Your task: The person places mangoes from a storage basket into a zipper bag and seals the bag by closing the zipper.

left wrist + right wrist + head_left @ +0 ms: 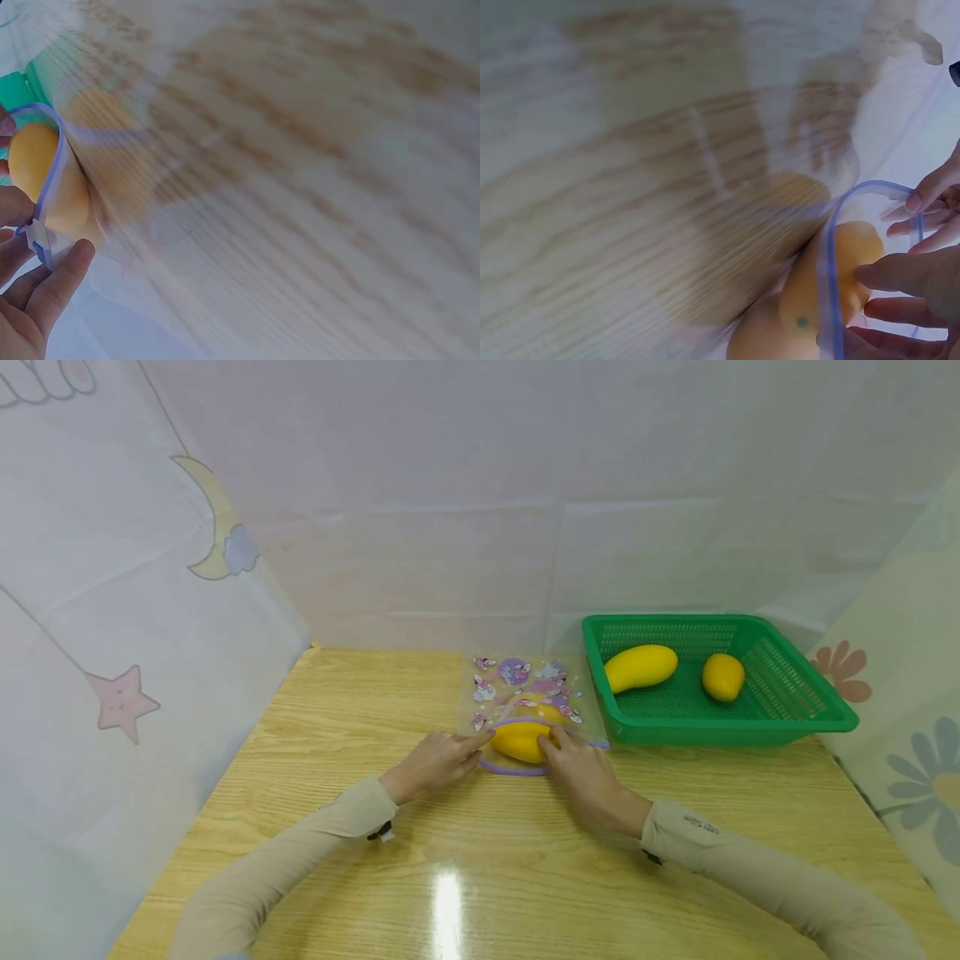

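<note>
A clear zip bag [487, 693] with cartoon prints and a purple zip edge lies on the table, its mouth spread toward me. A yellow mango [517, 742] sits in the mouth; more yellow fruit shows through the printed plastic behind it. My left hand [442, 762] pinches the left side of the bag's mouth, close to a white slider [36, 235]. On the other side, my right hand [585, 772] holds the right edge of the mouth, with fingertips [870, 276] against the mango. In the right wrist view the mango [799, 289] bears a small green spot.
A green plastic basket [735, 727] stands at the back right, just beside the bag. Inside it lie a long yellow fruit [642, 667] and a rounder orange-yellow one [723, 677]. Printed cloth walls [420, 568] border the wooden table [360, 693] at the back and sides.
</note>
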Demonstrator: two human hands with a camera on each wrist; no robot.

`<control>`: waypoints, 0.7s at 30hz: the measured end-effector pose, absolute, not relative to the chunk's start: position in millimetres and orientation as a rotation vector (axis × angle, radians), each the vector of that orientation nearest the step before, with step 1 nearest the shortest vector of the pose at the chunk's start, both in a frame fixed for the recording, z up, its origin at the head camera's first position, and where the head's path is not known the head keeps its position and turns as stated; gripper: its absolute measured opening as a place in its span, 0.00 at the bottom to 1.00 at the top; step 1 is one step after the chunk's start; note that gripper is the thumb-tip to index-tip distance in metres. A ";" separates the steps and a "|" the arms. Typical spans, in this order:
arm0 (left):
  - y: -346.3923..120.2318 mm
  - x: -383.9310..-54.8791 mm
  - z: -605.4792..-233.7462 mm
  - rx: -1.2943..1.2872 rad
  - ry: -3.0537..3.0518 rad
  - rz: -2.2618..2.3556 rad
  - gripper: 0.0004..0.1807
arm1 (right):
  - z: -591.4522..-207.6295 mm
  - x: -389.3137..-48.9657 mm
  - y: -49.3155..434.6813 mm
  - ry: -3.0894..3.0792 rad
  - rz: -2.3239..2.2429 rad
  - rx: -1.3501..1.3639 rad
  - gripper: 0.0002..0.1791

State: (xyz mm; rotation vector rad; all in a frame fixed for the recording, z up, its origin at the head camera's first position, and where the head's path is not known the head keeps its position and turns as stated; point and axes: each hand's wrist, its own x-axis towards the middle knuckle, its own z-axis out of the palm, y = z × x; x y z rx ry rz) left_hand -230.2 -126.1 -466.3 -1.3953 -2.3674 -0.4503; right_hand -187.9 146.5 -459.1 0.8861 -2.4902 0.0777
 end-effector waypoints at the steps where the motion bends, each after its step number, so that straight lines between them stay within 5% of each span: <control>1: -126.1 -230.2 -466.2 -1.396 -2.367 -0.455 0.23 | -458.3 -187.4 146.1 -2.495 0.079 0.886 0.16; 21: -126.3 -231.5 -468.8 -1.390 -2.373 -0.466 0.23 | -430.3 -182.9 144.6 -2.448 0.265 0.864 0.11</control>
